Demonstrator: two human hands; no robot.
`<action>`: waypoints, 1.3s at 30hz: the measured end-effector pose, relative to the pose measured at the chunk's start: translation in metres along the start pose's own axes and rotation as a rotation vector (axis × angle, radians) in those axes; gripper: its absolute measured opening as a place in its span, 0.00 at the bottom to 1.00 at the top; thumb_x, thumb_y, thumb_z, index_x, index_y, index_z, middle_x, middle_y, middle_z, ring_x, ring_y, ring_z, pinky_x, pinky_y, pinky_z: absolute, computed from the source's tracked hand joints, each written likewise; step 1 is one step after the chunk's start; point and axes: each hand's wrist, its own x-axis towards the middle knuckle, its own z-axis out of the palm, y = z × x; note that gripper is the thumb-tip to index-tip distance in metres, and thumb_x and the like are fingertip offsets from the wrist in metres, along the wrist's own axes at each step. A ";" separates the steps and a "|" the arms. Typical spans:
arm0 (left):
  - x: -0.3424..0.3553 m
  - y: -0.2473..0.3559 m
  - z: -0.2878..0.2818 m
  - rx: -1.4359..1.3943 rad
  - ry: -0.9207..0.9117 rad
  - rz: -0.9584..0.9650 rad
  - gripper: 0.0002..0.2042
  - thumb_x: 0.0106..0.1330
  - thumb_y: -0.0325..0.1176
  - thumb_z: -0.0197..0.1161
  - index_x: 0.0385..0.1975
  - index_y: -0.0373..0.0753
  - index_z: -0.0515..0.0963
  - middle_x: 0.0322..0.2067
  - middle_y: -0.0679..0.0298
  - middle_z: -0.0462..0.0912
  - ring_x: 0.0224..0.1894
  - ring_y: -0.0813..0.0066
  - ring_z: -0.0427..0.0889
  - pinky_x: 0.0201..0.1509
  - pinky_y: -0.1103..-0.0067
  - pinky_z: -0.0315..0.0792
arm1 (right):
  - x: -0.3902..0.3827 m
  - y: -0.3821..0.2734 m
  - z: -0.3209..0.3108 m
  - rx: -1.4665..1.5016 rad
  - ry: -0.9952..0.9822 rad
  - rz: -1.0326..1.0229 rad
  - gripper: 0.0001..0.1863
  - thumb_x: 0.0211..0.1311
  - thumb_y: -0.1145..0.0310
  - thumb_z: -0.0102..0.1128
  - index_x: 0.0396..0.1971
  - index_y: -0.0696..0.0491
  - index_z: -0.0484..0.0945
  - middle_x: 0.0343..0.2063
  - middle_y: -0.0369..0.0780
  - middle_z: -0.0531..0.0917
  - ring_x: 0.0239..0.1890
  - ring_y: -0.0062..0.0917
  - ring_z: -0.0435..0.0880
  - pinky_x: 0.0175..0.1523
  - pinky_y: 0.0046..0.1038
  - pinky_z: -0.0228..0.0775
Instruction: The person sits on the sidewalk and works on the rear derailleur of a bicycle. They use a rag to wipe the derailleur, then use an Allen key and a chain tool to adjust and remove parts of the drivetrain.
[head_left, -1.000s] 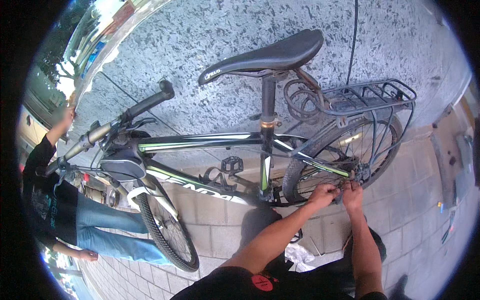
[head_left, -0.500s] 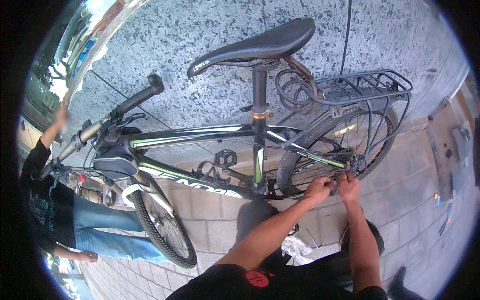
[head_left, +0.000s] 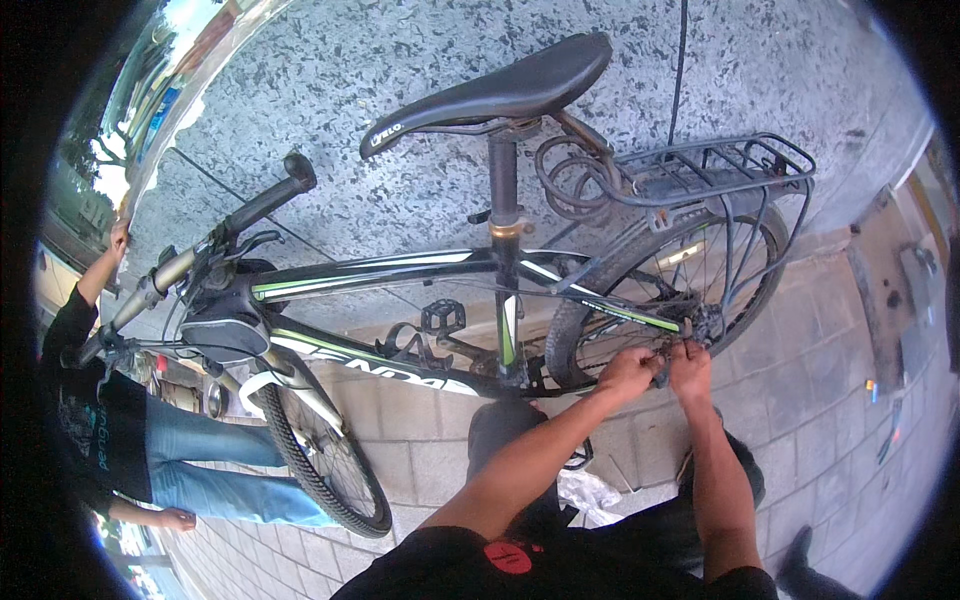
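Note:
A black, white and green bicycle leans by a speckled grey wall. My left hand is closed at the lower rear of the bicycle, its fingertips on small dark parts by the rear derailleur. Just to its right, my right hand pinches at the same area, below the rear hub of the rear wheel. What the fingers of each hand grip is too small and hidden to make out.
Another person in jeans stands left beside the front wheel, one arm raised. A crumpled plastic bag lies on the paving between my legs. Small tools and a dark board are at the right.
The bicycle and both my hands appear a little further left and higher in the picture. My hands stay closed at the rear hub area, with only slight finger movement.

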 end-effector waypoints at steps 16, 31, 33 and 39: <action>0.028 -0.052 0.022 -0.230 0.042 0.156 0.14 0.70 0.43 0.68 0.40 0.37 0.87 0.27 0.71 0.84 0.30 0.83 0.76 0.37 0.79 0.73 | -0.004 -0.015 0.000 0.117 -0.064 0.118 0.15 0.69 0.67 0.53 0.27 0.60 0.81 0.17 0.42 0.80 0.14 0.24 0.76 0.19 0.31 0.68; -0.010 -0.081 0.071 -0.211 0.276 0.269 0.14 0.78 0.38 0.54 0.46 0.33 0.79 0.35 0.56 0.83 0.36 0.68 0.80 0.46 0.71 0.75 | -0.011 -0.011 -0.007 0.016 -0.030 -0.092 0.14 0.68 0.66 0.56 0.27 0.63 0.78 0.22 0.52 0.79 0.28 0.42 0.80 0.38 0.40 0.71; -0.011 -0.097 0.079 0.124 0.395 0.295 0.14 0.76 0.36 0.53 0.51 0.33 0.77 0.41 0.48 0.83 0.40 0.54 0.83 0.51 0.65 0.76 | -0.003 0.013 -0.013 -0.034 -0.040 -0.235 0.13 0.68 0.67 0.58 0.32 0.63 0.80 0.26 0.52 0.82 0.33 0.42 0.82 0.43 0.42 0.73; -0.039 -0.064 0.072 0.238 0.119 0.024 0.24 0.67 0.30 0.56 0.63 0.34 0.66 0.52 0.39 0.80 0.54 0.41 0.81 0.57 0.56 0.74 | -0.025 0.010 0.002 -0.080 -0.358 0.133 0.19 0.64 0.56 0.60 0.39 0.59 0.84 0.39 0.56 0.86 0.47 0.50 0.86 0.52 0.44 0.76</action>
